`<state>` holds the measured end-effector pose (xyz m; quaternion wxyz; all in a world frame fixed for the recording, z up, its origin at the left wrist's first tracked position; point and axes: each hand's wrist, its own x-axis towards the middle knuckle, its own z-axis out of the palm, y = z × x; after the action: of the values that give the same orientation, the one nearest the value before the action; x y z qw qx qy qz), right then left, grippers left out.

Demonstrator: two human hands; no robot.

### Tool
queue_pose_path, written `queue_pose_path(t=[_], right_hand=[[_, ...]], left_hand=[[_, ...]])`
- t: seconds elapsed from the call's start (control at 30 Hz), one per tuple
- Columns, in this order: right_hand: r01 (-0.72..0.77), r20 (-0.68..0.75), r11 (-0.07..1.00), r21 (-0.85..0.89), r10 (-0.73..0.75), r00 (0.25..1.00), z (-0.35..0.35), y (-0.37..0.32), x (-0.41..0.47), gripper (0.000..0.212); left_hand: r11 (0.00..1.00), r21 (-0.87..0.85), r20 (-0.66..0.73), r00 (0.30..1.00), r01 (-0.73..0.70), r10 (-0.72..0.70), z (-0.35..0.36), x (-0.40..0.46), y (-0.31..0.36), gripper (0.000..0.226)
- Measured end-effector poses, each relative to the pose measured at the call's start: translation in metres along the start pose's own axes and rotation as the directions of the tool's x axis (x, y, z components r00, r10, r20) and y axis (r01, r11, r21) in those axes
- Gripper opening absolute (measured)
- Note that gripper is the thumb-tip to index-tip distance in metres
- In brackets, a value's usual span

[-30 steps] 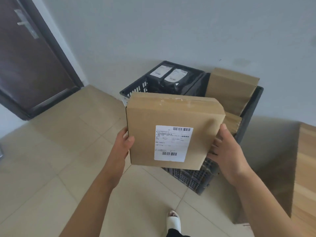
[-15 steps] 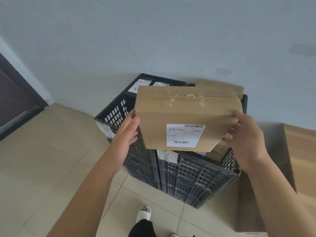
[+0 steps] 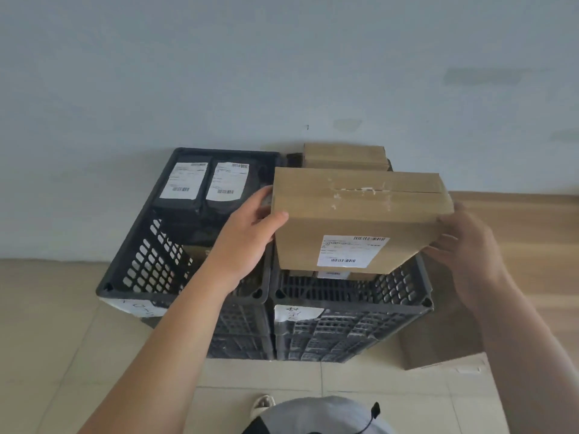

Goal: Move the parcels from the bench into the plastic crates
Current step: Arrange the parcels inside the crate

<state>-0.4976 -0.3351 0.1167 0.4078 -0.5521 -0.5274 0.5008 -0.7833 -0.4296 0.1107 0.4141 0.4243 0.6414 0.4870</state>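
- Standing side by side against the wall: two black plastic crates, left crate (image 3: pixel 142 261) and right crate (image 3: pixel 404 296); wooden bench (image 3: pixel 526 220) just beside right crate.
- Held over right crate: cardboard parcel (image 3: pixel 354 214), tilted, label face toward camera, lower edge dipped below the rim, not yet seated.
- Leaned upright at back of right crate: another cardboard box (image 3: pixel 343 155); more parcels underneath, mostly hidden.
- Stood at back of left crate: two black bagged parcels (image 3: pixel 203 186), labels up.
- Gripped parcel's left edge with left hand (image 3: pixel 247 233), thumb on front face, fingers curled behind.
- Supported parcel's right lower corner with right hand (image 3: pixel 463 242), fingertips curled on the edge; blurred, likely a light pinch.
- Best done, by judgement: lowered flat with both hands, kept clear of rear box and the rim, fingers slid out last to avoid a pinch against crate wall.
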Motion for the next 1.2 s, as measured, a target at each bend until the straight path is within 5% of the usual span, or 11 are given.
queue_pose_path(t=[0.13,0.3,0.63,0.83,1.2], right_hand=[[-0.089,-0.145,0.995,-0.037,0.083,0.986,-0.003,0.016,-0.008,0.021],[-0.202,-0.160,0.967,-0.156,0.177,0.971,-0.017,0.038,-0.003,0.014],[-0.396,-0.033,0.833,-0.386,0.416,0.909,0.005,0.112,0.051,0.046],[-0.379,-0.043,0.777,-0.502,0.416,0.909,0.026,0.143,0.099,0.054],[-0.339,-0.022,0.722,-0.604,0.410,0.912,0.024,0.163,0.122,0.061]], left_hand=[[0.998,0.037,0.098,0.994,0.048,-0.051,0.012,0.015,-0.019,0.046],[0.986,0.091,0.137,0.979,0.141,-0.153,0.034,0.022,-0.040,0.049],[0.845,0.244,0.045,0.864,0.477,-0.501,0.078,0.055,-0.106,0.061],[0.767,0.230,0.005,0.788,0.599,-0.616,0.110,0.094,-0.125,0.068],[0.738,0.182,-0.013,0.752,0.649,-0.659,0.116,0.114,-0.139,0.073]])
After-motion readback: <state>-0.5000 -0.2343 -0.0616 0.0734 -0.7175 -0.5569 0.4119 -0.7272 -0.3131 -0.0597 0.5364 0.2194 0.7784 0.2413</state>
